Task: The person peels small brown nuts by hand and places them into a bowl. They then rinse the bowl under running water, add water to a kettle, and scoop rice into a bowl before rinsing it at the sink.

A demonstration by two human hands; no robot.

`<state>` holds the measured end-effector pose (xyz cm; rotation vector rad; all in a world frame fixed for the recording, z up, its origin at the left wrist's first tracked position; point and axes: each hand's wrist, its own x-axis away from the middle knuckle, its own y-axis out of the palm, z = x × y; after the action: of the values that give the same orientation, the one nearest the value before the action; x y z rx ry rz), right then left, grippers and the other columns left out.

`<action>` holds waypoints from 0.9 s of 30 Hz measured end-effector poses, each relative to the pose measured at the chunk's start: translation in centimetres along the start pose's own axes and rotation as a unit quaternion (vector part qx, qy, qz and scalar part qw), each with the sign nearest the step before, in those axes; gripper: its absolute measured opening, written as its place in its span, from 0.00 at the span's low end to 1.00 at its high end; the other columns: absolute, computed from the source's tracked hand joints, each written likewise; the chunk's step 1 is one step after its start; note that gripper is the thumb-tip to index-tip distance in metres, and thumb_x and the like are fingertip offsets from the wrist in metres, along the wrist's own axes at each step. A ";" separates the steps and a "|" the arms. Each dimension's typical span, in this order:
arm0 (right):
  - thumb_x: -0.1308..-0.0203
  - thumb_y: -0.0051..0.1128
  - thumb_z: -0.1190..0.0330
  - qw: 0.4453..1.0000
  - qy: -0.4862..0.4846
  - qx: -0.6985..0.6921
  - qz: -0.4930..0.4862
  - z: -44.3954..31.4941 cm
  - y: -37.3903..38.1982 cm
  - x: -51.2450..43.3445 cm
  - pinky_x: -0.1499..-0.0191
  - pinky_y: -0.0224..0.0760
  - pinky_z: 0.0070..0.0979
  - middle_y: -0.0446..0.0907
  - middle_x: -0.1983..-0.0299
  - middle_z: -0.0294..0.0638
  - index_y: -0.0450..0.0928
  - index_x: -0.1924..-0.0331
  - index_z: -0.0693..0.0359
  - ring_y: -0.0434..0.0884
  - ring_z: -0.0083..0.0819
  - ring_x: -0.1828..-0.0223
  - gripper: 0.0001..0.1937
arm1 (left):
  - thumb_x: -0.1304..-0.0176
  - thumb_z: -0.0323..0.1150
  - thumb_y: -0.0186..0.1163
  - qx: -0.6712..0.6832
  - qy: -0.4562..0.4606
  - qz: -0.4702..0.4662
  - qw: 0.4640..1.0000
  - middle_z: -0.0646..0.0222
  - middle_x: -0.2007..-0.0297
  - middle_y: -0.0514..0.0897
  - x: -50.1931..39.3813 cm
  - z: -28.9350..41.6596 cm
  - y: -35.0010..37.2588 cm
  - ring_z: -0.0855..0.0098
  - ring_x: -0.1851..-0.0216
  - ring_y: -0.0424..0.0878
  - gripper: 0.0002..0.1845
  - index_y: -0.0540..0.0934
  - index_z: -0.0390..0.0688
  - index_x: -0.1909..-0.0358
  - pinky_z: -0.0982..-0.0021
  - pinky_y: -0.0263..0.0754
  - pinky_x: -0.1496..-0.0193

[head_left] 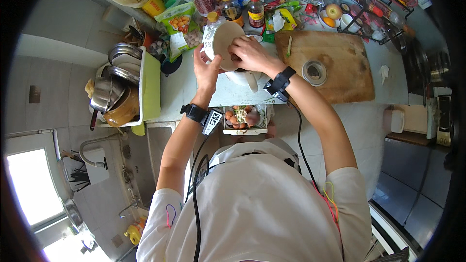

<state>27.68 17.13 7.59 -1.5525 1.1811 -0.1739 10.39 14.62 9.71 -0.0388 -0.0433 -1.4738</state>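
My left hand [206, 66] holds a round white bowl [224, 40] by its side and keeps it tilted. The fingers of my right hand [251, 54] reach into the bowl around something dark, mostly hidden by them. Beneath the bowl stands a white pot or jug [243, 78] with a handle toward me; its opening is largely covered. Right of my right wrist, a wooden cutting board [342, 62] carries a small round glass or metal container [314, 73] and a thin green vegetable piece [289, 46].
Sauce bottles [256, 9] and food bags [178, 25] line the wall. A green dish tub [150, 87] with metal bowls stands left, above the sink [156, 149]. A black wire rack [367, 11] is at back right. An open bin [247, 131] with eggshells sits below the counter edge.
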 end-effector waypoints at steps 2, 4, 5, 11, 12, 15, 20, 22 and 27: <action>0.56 0.61 0.68 1.000 0.001 -0.029 0.006 -0.1 -0.6 0.5 0.55 0.68 0.38 0.74 0.63 0.38 0.76 0.68 0.57 0.75 0.39 0.56 0.09 | 0.47 0.27 0.60 0.015 0.000 -0.001 1.000 0.57 0.52 0.73 -0.1 -0.1 -0.2 0.63 0.56 0.78 0.34 0.58 0.38 0.37 0.62 0.86 0.69; 0.56 0.61 0.70 0.996 0.011 -0.077 0.035 -0.3 -0.9 0.9 0.57 0.69 0.37 0.74 0.63 0.38 0.75 0.68 0.59 0.75 0.40 0.57 0.10 | 0.46 0.28 0.60 0.015 0.009 0.002 1.000 0.57 0.52 0.73 -0.2 -0.2 -0.5 0.62 0.55 0.78 0.34 0.58 0.39 0.37 0.61 0.86 0.68; 0.56 0.61 0.71 0.993 0.013 -0.103 0.048 -0.4 -1.0 1.1 0.57 0.69 0.36 0.74 0.64 0.39 0.74 0.68 0.60 0.74 0.41 0.58 0.10 | 0.46 0.28 0.60 0.008 0.018 0.004 1.000 0.57 0.52 0.73 -0.3 -0.1 -0.7 0.62 0.55 0.78 0.35 0.57 0.39 0.37 0.60 0.86 0.67; 0.56 0.59 0.77 0.980 0.016 -0.162 0.112 -1.0 -0.9 1.8 0.58 0.69 0.36 0.71 0.64 0.41 0.69 0.68 0.62 0.74 0.42 0.62 0.11 | 0.43 0.29 0.56 0.114 -0.029 0.020 0.993 0.55 0.49 0.70 0.8 -0.3 -1.9 0.59 0.51 0.76 0.33 0.55 0.40 0.37 0.52 0.84 0.62; 0.56 0.58 0.78 0.974 0.024 -0.192 0.116 -1.0 -0.8 1.9 0.59 0.69 0.36 0.71 0.64 0.42 0.68 0.68 0.62 0.74 0.42 0.61 0.12 | 0.42 0.29 0.55 0.130 -0.025 0.024 0.991 0.55 0.48 0.69 0.9 -0.3 -2.1 0.58 0.50 0.75 0.32 0.54 0.41 0.37 0.50 0.84 0.61; 0.56 0.57 0.78 0.983 0.058 -0.154 0.081 -0.7 -0.7 2.4 0.59 0.69 0.36 0.72 0.64 0.42 0.68 0.67 0.62 0.74 0.42 0.61 0.11 | 0.39 0.34 0.50 0.173 -0.015 0.030 0.984 0.56 0.48 0.71 1.5 -0.9 -3.1 0.55 0.47 0.75 0.28 0.57 0.41 0.37 0.45 0.80 0.54; 0.54 0.58 0.77 0.993 0.051 -0.070 0.075 -1.8 -0.9 2.6 0.58 0.67 0.36 0.75 0.66 0.39 0.72 0.68 0.60 0.76 0.42 0.62 0.08 | 0.40 0.38 0.46 0.276 -0.077 -0.034 0.957 0.54 0.43 0.69 3.4 -1.9 -5.9 0.54 0.45 0.74 0.30 0.57 0.38 0.37 0.49 0.77 0.50; 0.52 0.58 0.76 0.984 0.052 -0.102 0.138 -2.9 -1.2 1.8 0.57 0.67 0.35 0.77 0.65 0.40 0.73 0.68 0.60 0.77 0.41 0.60 0.07 | 0.44 0.38 0.49 0.323 -0.116 -0.030 0.939 0.53 0.40 0.65 4.4 -2.2 -6.9 0.51 0.43 0.72 0.33 0.54 0.44 0.36 0.48 0.80 0.52; 0.48 0.57 0.77 0.957 0.026 -0.265 0.118 -7.2 -0.8 -1.7 0.62 0.71 0.30 0.78 0.69 0.43 0.74 0.68 0.64 0.79 0.42 0.66 0.04 | 0.46 0.40 0.52 0.366 -0.080 0.015 0.927 0.56 0.42 0.69 8.3 -2.5 -9.3 0.53 0.44 0.74 0.35 0.56 0.42 0.35 0.48 0.79 0.52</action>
<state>22.58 13.57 11.62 -1.8518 1.5261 0.2852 1.94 5.33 7.62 0.4458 -0.7200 -1.3430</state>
